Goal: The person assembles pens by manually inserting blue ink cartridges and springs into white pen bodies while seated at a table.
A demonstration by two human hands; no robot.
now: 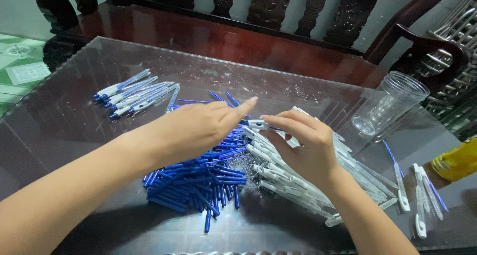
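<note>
The right hand [303, 145] pinches a white pen part [258, 124] at table centre. The left hand [198, 128] hovers flat, fingers apart, over the blue refills [198, 178]. Free glass remains at 9 o'clock; the jar [390, 103] lies at 2 o'clock.

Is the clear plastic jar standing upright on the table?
No, the clear plastic jar lies tilted on its side on the glass table, empty, open mouth toward the camera.

Glossy glass tabletop [74, 116]; dark polished wooden bench [223, 36]; blue refills [198, 178], seemingly smooth plastic; clear jar [390, 103].
</note>
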